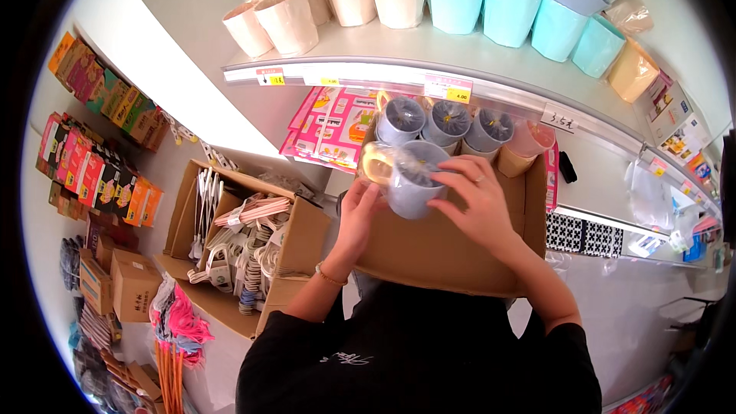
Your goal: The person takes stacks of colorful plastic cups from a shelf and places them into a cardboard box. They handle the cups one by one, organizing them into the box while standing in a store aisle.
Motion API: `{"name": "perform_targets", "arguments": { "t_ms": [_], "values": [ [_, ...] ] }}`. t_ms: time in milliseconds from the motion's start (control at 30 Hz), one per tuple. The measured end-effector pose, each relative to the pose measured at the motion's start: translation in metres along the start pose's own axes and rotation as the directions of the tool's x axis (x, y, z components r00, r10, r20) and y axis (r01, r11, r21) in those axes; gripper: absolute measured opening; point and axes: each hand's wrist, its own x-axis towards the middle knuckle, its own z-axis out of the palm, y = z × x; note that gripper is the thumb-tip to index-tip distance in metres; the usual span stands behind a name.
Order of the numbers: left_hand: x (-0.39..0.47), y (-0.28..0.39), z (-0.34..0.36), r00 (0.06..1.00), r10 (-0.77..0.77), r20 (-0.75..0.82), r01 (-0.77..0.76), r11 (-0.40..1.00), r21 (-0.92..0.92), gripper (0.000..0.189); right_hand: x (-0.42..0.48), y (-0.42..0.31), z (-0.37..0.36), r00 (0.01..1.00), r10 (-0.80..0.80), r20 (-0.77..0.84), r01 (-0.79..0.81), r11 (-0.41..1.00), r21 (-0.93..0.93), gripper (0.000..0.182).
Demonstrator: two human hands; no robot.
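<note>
Both my hands are on a blue-grey mug (411, 192) in clear plastic wrap, its yellow handle pointing left. My left hand (359, 210) grips it by the handle side. Against the rim and right side press the thumb and fingers of my right hand (476, 201). The mug is held over an open cardboard box (425, 253). Along the box's far end stand more wrapped mugs: a blue-grey one (401, 118), others beside it, and a pink mug (532, 137) at the right, stacked on a beige one (512, 162).
A shelf (345, 46) above the box holds stacked beige, pink and turquoise cups (454, 3). Pink printed packets (330, 123) lie behind the box. At left stands a carton of hangers (247, 247), near mops with orange handles (169, 374). Boxed goods (95, 178) line the left wall.
</note>
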Motion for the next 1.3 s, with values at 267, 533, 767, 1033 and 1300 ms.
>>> {"name": "perform_targets", "arguments": {
  "t_ms": [267,533,767,1033,1300],
  "values": [
    [0.009,0.006,-0.014,0.908,0.318,-0.272,-0.328,0.945,0.010,0.062,0.017,0.008,0.075,0.996,-0.037,-0.083,0.029,0.995,-0.098,0.041],
    [0.012,-0.022,-0.019,0.954,0.301,0.005,-0.265,0.831,0.490,0.067,0.019,0.020,0.103,0.993,0.078,-0.084,-0.083,0.994,-0.066,0.037],
    [0.027,-0.029,-0.029,0.930,0.363,0.054,-0.295,0.653,0.698,0.070,0.014,0.032,0.114,0.989,0.091,-0.119,-0.100,0.993,-0.070,0.034],
    [0.031,-0.036,-0.035,0.914,0.377,0.148,-0.351,0.553,0.756,0.076,0.009,0.044,0.109,0.993,0.050,0.105,-0.029,0.980,-0.195,0.036],
    [0.014,0.006,0.005,0.740,0.657,0.144,-0.421,0.285,0.861,0.068,0.039,0.028,0.017,0.995,0.096,-0.022,-0.092,0.984,0.151,0.030]
  ]
}}
